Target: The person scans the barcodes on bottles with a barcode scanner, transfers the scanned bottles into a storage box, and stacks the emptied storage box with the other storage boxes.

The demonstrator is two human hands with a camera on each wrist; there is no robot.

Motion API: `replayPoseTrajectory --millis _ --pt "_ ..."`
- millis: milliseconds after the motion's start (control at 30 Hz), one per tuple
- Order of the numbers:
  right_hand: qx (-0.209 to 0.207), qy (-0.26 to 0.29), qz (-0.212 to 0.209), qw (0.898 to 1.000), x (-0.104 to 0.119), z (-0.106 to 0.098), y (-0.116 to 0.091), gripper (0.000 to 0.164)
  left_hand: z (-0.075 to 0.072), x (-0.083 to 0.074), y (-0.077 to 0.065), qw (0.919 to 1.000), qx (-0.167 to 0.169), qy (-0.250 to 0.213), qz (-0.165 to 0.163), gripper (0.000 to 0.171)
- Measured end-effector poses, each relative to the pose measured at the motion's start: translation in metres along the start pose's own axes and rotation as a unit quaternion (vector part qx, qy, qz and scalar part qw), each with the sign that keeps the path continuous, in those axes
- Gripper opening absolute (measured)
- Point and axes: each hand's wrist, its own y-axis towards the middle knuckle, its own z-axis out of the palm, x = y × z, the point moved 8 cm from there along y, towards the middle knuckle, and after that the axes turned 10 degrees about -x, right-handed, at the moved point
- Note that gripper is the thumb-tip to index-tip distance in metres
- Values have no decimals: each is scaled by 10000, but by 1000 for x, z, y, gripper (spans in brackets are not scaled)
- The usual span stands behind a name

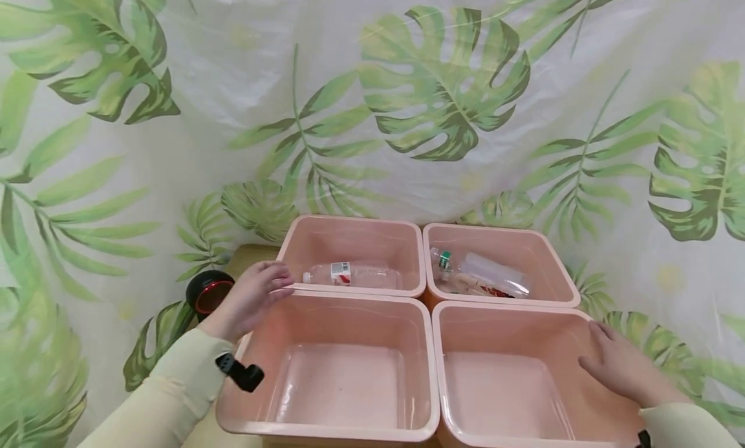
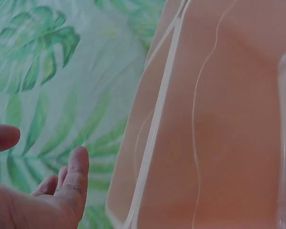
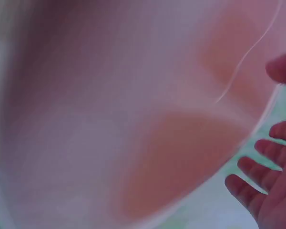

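Note:
In the head view, my left hand (image 1: 251, 300) is at the outer left rim of the front left pink bin (image 1: 328, 430), fingers relaxed and holding nothing. The left wrist view shows this hand (image 2: 47, 202) with fingers apart beside the bin wall (image 2: 238, 157). On the other side, my right hand (image 1: 621, 365) is over the outer right edge of the front right pink bin (image 1: 518, 440). Its fingers (image 3: 248, 191) are spread and nothing is between them in the right wrist view. Neither front bin shows anything inside.
Behind, a back left bin (image 1: 355, 225) holds a clear plastic bottle (image 1: 367, 275) lying down. The back right bin (image 1: 495, 232) contains clear plastic bottles (image 1: 495, 273), one green-capped. Left of the bins stands a black, red-ringed object (image 1: 206, 286). A leaf-patterned sheet (image 1: 326, 112) hangs behind.

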Motion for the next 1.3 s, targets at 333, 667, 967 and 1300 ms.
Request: replayPoseTrajectory --millis 333,667,967,1300 --pt "-131 498 -1147 9921 126 -13 48 47 -69 17 -31 9928 -209 1178 103 50" --pt "232 1331 -1606 9777 227 0 93 44 -91 38 -54 9779 -538 2020 3 48" --pt "444 962 -1661 9804 264 27 107 31 -103 55 -70 9703 -696 2317 -43 48" --pt "495 752 -1500 9846 262 49 106 25 -109 84 -88 9742 -899 2045 -311 46"
